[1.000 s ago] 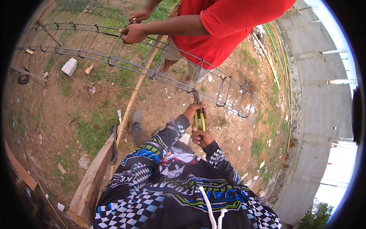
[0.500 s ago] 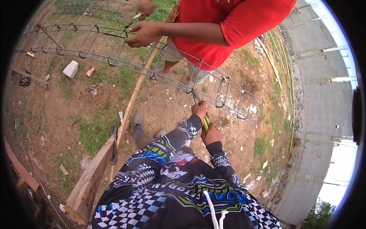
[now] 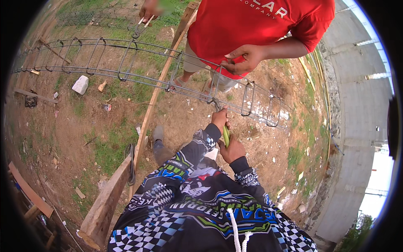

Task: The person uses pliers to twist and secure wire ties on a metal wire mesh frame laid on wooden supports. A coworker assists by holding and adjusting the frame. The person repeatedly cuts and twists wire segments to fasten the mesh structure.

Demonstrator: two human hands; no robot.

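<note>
So the green-handled pliers [image 3: 225, 133] are clamped in both hands, nose pointing up at the rebar cage [image 3: 126, 63], biting right where a stirrup meets the lower long bar. Left hand [image 3: 220, 119] is wrapped shut around the upper part of the handle, right hand [image 3: 232, 150] closed on the lower end just beneath it, the two almost touching. Straight above the grip, a person in a red shirt [image 3: 252, 29] has one hand [image 3: 244, 59] pinching the cage's top bar, and their other hand [image 3: 149, 9], way up and to the left, holds another tool. Left of the grip a wooden plank [image 3: 145, 126] runs diagonally under the cage, with a white stone [image 3: 80, 84] well beyond it on the dirt.
</note>
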